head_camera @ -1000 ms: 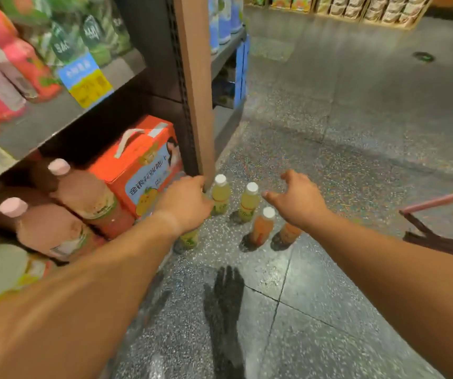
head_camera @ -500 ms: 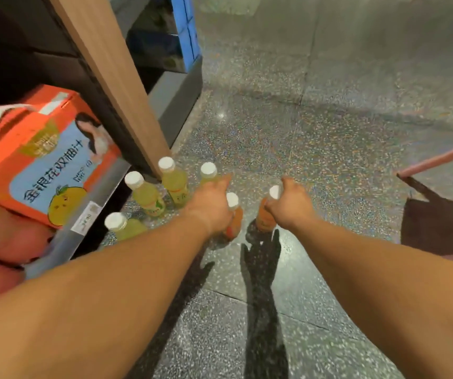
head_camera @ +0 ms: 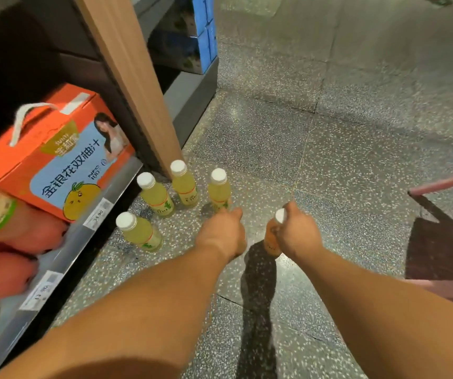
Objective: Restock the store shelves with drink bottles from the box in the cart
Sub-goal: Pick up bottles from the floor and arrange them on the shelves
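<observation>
Several yellow-green drink bottles (head_camera: 183, 185) with white caps stand on the speckled floor by the foot of the shelf. My right hand (head_camera: 299, 234) is closed around an orange drink bottle (head_camera: 271, 240) that stands on the floor, its white cap showing above my fingers. My left hand (head_camera: 224, 234) is curled shut just left of it, right in front of the nearest yellow bottle (head_camera: 219, 190). It covers a second orange bottle, which is hidden under the hand.
The bottom shelf (head_camera: 102, 214) on the left holds an orange juice carton (head_camera: 53, 160) and large pink bottles (head_camera: 14, 242). A wooden upright (head_camera: 126, 77) stands behind the bottles. A pink cart frame (head_camera: 444, 184) is at the right edge.
Both hands dropped from hovering over the bottles onto the two orange ones. The view has moved closer and lower. The left hand now fully covers its bottle.
</observation>
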